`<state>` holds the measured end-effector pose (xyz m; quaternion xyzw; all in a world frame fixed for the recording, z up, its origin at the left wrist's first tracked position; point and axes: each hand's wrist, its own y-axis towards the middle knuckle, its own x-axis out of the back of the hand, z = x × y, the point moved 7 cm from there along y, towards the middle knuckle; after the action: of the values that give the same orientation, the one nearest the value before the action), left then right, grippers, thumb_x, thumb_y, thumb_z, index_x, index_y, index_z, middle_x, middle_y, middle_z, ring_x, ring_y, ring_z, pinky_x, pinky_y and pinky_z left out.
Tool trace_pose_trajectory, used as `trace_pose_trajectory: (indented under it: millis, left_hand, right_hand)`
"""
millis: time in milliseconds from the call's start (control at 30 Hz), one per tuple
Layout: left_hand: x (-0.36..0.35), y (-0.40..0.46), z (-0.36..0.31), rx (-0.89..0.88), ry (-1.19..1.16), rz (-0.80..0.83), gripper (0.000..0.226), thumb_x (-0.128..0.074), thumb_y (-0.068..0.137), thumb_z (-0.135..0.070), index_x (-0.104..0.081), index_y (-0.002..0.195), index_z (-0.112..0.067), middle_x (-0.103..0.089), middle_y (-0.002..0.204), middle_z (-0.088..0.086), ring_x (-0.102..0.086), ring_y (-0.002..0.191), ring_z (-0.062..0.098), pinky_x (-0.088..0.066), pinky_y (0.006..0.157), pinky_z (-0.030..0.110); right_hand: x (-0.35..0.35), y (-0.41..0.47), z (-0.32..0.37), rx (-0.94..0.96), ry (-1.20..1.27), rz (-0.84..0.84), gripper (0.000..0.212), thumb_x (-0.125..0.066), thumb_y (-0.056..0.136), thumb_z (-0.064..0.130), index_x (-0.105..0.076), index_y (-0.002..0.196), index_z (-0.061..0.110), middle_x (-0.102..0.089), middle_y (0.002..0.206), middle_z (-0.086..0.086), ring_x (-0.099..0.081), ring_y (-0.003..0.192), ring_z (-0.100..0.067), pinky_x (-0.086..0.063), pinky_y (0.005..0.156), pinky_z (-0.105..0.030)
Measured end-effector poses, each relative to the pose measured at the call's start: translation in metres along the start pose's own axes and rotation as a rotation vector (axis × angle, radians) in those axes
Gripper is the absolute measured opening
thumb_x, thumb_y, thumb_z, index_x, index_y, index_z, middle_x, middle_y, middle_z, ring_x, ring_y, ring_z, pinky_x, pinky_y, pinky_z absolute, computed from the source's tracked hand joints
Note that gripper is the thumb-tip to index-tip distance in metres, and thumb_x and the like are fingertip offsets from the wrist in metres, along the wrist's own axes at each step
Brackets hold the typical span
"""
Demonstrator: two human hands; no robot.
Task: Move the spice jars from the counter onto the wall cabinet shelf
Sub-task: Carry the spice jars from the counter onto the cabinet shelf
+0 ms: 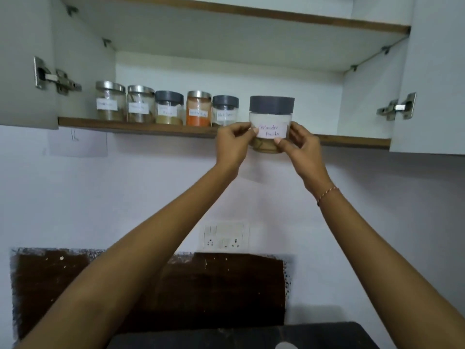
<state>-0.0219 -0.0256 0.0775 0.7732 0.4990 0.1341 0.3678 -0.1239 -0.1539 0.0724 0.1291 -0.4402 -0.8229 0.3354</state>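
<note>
I hold a clear spice jar [271, 117] with a grey lid and a white handwritten label up in front of the wall cabinet shelf [141, 127]. My left hand [232, 144] grips its left side and my right hand [300, 147] grips its right side, thumbs on the label. The jar's base sits slightly below the shelf's front edge. Several labelled jars stand in a row on the shelf to the left, among them an orange-filled jar [198, 109] and a grey-lidded jar [225, 110] nearest the held one.
Both cabinet doors hang open, with the left hinge [56, 78] and the right hinge [397, 107] showing. An upper shelf [251, 13] spans the top. A wall socket panel [225, 236] sits below, above a dark backsplash [151, 285] and black counter [239, 333].
</note>
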Motion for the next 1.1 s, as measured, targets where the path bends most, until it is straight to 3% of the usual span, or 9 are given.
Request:
trace_pose_trajectory:
  millis: [167,233,400,500,567,667,767,1000,1100]
  left_hand:
    - [-0.018,0.057,-0.007,0.043,0.021,-0.043,0.025,-0.053,0.088,-0.002,-0.066,0.109,-0.001,-0.066,0.113,0.011,-0.061,0.107,0.022,-0.049,0.098,0.035]
    - [-0.027,0.078,-0.004,0.096,0.076,-0.006,0.03,-0.045,0.09,-0.001,-0.064,0.114,-0.002,-0.063,0.118,0.007,-0.056,0.111,0.019,-0.046,0.096,0.027]
    - [-0.047,0.129,0.018,0.35,0.228,0.106,0.029,-0.039,0.094,-0.005,-0.044,0.069,-0.016,-0.045,0.074,-0.003,-0.047,0.073,0.013,-0.035,0.054,0.018]
    - [-0.051,0.151,0.038,0.428,0.29,0.11,0.015,-0.041,0.09,0.003,-0.054,0.093,-0.003,-0.051,0.087,0.007,-0.047,0.087,0.017,-0.04,0.069,0.025]
    - [-0.054,0.158,0.05,0.464,0.322,0.138,0.023,-0.042,0.088,0.006,-0.055,0.107,0.004,-0.051,0.092,0.012,-0.046,0.087,0.021,-0.039,0.068,0.025]
    - [-0.051,0.166,0.063,0.489,0.349,0.122,0.025,-0.036,0.09,0.006,-0.045,0.07,-0.004,-0.042,0.068,0.007,-0.039,0.059,0.016,-0.031,0.052,0.021]
    - [-0.046,0.175,0.07,0.477,0.312,0.059,0.029,-0.033,0.09,0.007,-0.039,0.066,-0.008,-0.038,0.064,0.006,-0.038,0.057,0.015,-0.035,0.053,0.023]
    - [-0.044,0.179,0.089,0.551,0.222,0.1,0.026,-0.037,0.082,0.016,-0.042,0.07,-0.007,-0.043,0.101,0.015,-0.045,0.091,0.024,-0.045,0.061,0.027]
    - [-0.046,0.18,0.089,0.544,0.28,0.129,0.025,-0.04,0.086,0.012,-0.041,0.07,-0.008,-0.046,0.087,0.011,-0.05,0.081,0.021,-0.047,0.063,0.026]
  right_hand:
    - [0.005,0.065,-0.001,0.031,-0.108,-0.016,0.039,-0.067,0.08,0.023,-0.06,0.117,0.013,-0.066,0.115,-0.006,-0.06,0.109,-0.021,-0.05,0.096,-0.041]
    - [0.002,0.09,-0.01,0.015,-0.131,0.001,0.035,-0.068,0.08,0.024,-0.061,0.112,0.013,-0.067,0.111,-0.008,-0.061,0.103,-0.022,-0.051,0.094,-0.04]
    - [-0.013,0.151,-0.047,-0.17,-0.181,0.053,0.037,-0.066,0.079,0.004,-0.06,0.116,0.002,-0.064,0.116,-0.016,-0.061,0.102,-0.025,-0.051,0.087,-0.033]
    - [-0.024,0.179,-0.074,-0.303,-0.24,0.094,0.034,-0.063,0.076,-0.005,-0.061,0.11,-0.004,-0.063,0.113,-0.02,-0.06,0.107,-0.031,-0.051,0.093,-0.042]
    - [-0.03,0.189,-0.09,-0.38,-0.253,0.128,0.031,-0.056,0.076,-0.011,-0.06,0.106,-0.006,-0.062,0.109,-0.02,-0.059,0.108,-0.034,-0.05,0.095,-0.044]
    - [-0.04,0.194,-0.106,-0.464,-0.164,0.174,0.023,-0.047,0.079,-0.016,-0.055,0.095,-0.002,-0.054,0.098,-0.017,-0.059,0.088,-0.027,-0.055,0.084,-0.038]
    - [-0.053,0.196,-0.112,-0.521,-0.056,0.206,0.022,-0.043,0.081,-0.018,-0.051,0.086,0.002,-0.051,0.09,-0.012,-0.052,0.07,-0.015,-0.048,0.062,-0.023]
    - [-0.061,0.206,-0.134,-0.585,-0.051,0.239,0.028,-0.042,0.078,-0.02,-0.047,0.07,0.006,-0.049,0.102,-0.017,-0.049,0.09,-0.025,-0.045,0.063,-0.025]
    - [-0.06,0.205,-0.136,-0.596,-0.065,0.239,0.026,-0.041,0.079,-0.018,-0.047,0.071,0.007,-0.046,0.105,-0.016,-0.045,0.092,-0.026,-0.045,0.063,-0.027]
